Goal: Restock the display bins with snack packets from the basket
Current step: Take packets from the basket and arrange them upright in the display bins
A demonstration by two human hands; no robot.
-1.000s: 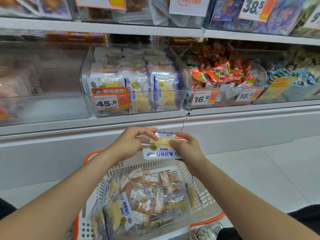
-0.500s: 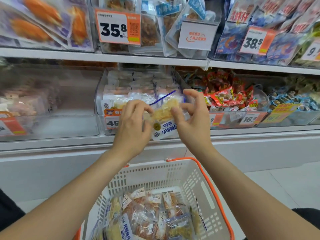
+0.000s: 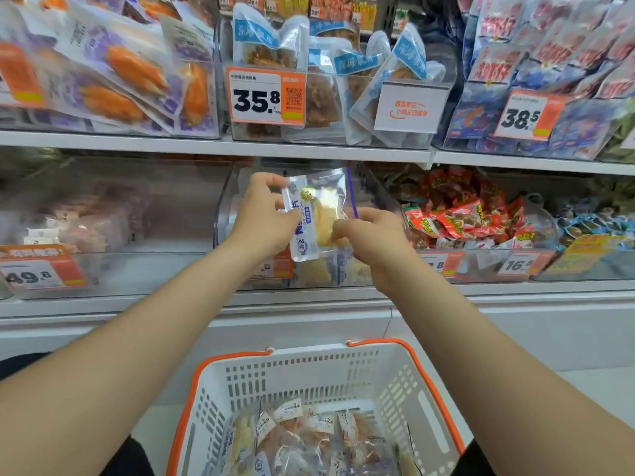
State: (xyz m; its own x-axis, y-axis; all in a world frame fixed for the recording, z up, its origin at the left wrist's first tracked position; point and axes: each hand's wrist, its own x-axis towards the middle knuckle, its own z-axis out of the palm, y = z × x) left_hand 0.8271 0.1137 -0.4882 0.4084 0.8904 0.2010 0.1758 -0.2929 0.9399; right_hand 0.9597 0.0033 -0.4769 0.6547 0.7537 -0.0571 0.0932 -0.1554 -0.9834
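both hands, left hand (image 3: pixel 263 214) and right hand (image 3: pixel 372 240), pinching one snack packet (image 3: pixel 318 214) right at the clear bin (image 3: pixel 223 214), basket (image 3: pixel 429 400) has plenty left to shelve

A clear snack packet (image 3: pixel 316 214) with blue print, a round gold sticker and pale yellow pieces inside stands almost upright just in front of the transparent display bin (image 3: pixel 224 207). The left hand (image 3: pixel 264 214) and right hand (image 3: pixel 371 235) pinch it. Well below the bin, a white basket (image 3: pixel 309 372) with an orange rim holds more packets (image 3: pixel 302 438), lying flat.
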